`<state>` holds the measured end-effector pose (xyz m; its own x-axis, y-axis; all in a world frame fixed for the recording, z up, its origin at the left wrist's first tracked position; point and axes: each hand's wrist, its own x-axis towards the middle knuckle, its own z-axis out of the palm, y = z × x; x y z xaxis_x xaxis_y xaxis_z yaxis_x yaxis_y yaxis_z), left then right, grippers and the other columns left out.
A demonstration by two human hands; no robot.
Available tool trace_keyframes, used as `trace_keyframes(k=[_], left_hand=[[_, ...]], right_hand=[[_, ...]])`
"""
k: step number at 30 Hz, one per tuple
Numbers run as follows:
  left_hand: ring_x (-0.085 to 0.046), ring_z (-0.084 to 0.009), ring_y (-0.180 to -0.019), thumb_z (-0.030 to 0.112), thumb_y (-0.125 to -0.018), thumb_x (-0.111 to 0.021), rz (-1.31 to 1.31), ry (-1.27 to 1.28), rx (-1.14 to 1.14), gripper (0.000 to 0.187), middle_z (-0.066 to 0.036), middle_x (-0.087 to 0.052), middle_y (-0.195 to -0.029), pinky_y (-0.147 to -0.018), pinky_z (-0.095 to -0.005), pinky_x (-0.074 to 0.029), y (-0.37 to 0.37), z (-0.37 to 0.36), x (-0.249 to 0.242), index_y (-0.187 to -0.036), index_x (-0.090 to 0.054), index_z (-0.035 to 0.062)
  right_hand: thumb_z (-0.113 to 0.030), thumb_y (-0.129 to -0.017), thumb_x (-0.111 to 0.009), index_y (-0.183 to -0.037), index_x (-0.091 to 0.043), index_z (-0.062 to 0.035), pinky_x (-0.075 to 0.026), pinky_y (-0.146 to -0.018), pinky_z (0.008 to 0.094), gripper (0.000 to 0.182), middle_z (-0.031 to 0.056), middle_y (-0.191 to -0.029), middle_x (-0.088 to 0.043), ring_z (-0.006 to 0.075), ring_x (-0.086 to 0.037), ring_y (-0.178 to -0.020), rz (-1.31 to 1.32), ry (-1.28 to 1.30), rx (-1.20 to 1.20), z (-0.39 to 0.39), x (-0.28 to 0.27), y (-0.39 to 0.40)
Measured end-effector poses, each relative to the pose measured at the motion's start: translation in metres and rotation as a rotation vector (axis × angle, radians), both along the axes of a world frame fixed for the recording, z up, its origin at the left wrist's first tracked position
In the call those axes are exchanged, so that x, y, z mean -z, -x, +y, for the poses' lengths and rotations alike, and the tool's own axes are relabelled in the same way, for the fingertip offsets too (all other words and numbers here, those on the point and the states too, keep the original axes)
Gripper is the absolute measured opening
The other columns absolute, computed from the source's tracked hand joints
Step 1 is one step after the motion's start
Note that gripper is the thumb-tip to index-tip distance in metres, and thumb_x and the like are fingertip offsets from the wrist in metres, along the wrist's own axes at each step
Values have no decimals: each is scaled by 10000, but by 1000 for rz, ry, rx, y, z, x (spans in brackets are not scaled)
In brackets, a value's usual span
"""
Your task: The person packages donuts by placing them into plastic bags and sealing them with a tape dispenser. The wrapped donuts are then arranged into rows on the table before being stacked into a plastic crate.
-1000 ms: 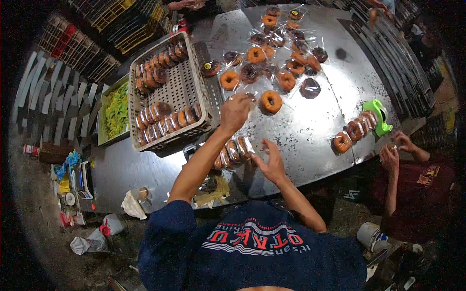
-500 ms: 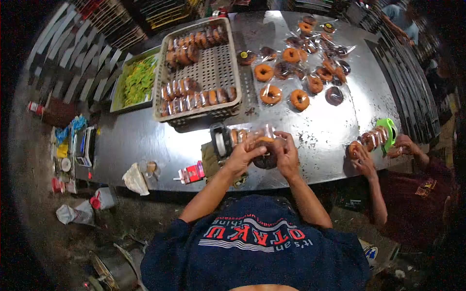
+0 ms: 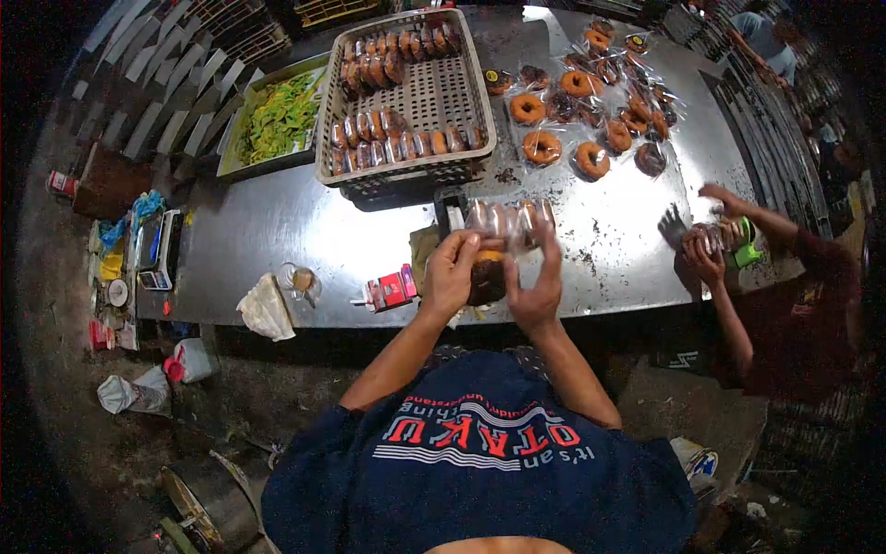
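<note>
At the table's front edge my left hand (image 3: 450,272) is closed, its thumb and fingers pinching the clear wrapper at the left side of a doughnut (image 3: 486,283). This doughnut is dark brown with an orange-brown upper edge. My right hand (image 3: 538,288) is at its right side, fingers raised and apart, slightly blurred. Just beyond both hands lies a short row of wrapped doughnuts (image 3: 498,219), partly overlapped by my fingers. A black tape dispenser (image 3: 451,210) stands at the row's left end, beside an olive cloth (image 3: 423,249).
A crate (image 3: 488,111) with rows of wrapped doughnuts stands beyond, beside a tray of green-yellow strips (image 3: 277,115). Loose bagged doughnuts (image 3: 591,161) spread at right. A red pack (image 3: 392,290) and a glass (image 3: 298,279) lie left. A co-worker's hands (image 3: 706,254) handle doughnuts and a green dispenser (image 3: 746,251).
My right hand has opened and lifted its fingers off the wrapped doughnut, while my left keeps hold. The co-worker's far hand has moved up from the green dispenser. The view has shifted slightly.
</note>
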<state>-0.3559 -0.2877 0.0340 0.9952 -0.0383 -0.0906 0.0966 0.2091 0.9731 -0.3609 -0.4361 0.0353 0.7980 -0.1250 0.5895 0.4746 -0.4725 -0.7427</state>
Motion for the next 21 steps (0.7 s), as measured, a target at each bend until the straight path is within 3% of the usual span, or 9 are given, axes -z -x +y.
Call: trace_keyframes(k=[3,7,8,9,12,13,16,18,21], left_hand=[[-634,-164,-1019,155,-1024,-514,-82,45,79,256,-112,-679,-1092,-916,-308,-493,14,6,-23,-1178,-604,-29],[-527,-311,-1229,178,-940,-641,-525,-753,-319,357,-174,-609,-1232,-1026,-427,-412,16,12,-8,-1240,-599,-10],[-523,-326,-1224,202,-935,-647,-547,-795,-526,336,-155,-586,-1273,-1018,-431,-412,22,6,-13,-1226,-633,34],[-560,-286,-1172,196,-926,-660,-659,-761,-438,309,-147,-616,-1218,-981,-402,-440,29,7,-16,-1192,-655,39],[-632,-171,-1008,197,-904,-697,-329,-565,62,277,-111,-690,-1056,-870,-319,-498,35,25,-16,-1122,-692,27],[-649,-133,-951,200,-898,-709,-105,-475,255,275,-97,-711,-1002,-833,-292,-514,37,32,-16,-1104,-699,18],[-636,-56,-807,207,-894,-726,96,-411,176,241,-35,-730,-866,-728,-231,-515,36,33,-31,-1035,-721,11],[-641,-103,-819,234,-909,-709,98,-349,214,233,-39,-724,-858,-785,-273,-502,36,38,-27,-1013,-734,27],[-643,-109,-837,212,-927,-687,53,-321,208,204,-41,-721,-877,-808,-281,-505,38,43,-25,-999,-729,26]], right_hand=[[-123,-961,-623,-1291,-523,60,-489,-952,314,391,134,-1177,-650,202,-638,-1036,306,-204,-171,19,8,19],[-172,-971,-626,-1123,-665,44,-513,-858,276,267,83,-1068,-711,152,-663,-925,673,-738,-398,18,14,20],[-187,-968,-632,-1078,-702,31,-518,-825,270,254,71,-1027,-724,149,-669,-879,689,-849,-411,20,9,21],[-177,-985,-599,-1046,-716,35,-494,-920,303,250,118,-1177,-680,185,-640,-1040,697,-1001,-451,23,1,22],[-205,-989,-588,-1066,-711,32,-430,-1031,343,278,170,-1367,-558,228,-541,-1227,523,-847,-543,19,-6,23],[-230,-996,-571,-1092,-709,13,-372,-1089,366,295,176,-1449,-468,256,-446,-1326,517,-508,-575,6,-3,19],[-234,-977,-606,-1068,-719,-17,-388,-1072,356,261,146,-1428,-490,257,-459,-1309,309,-488,-448,12,-16,19],[-193,-942,-652,-1067,-703,-30,-470,-958,328,212,122,-1203,-643,230,-594,-1129,514,-594,-417,14,-19,19],[-148,-916,-666,-1056,-685,-1,-529,-802,321,204,100,-909,-724,201,-688,-864,587,-269,-305,7,-8,15]])
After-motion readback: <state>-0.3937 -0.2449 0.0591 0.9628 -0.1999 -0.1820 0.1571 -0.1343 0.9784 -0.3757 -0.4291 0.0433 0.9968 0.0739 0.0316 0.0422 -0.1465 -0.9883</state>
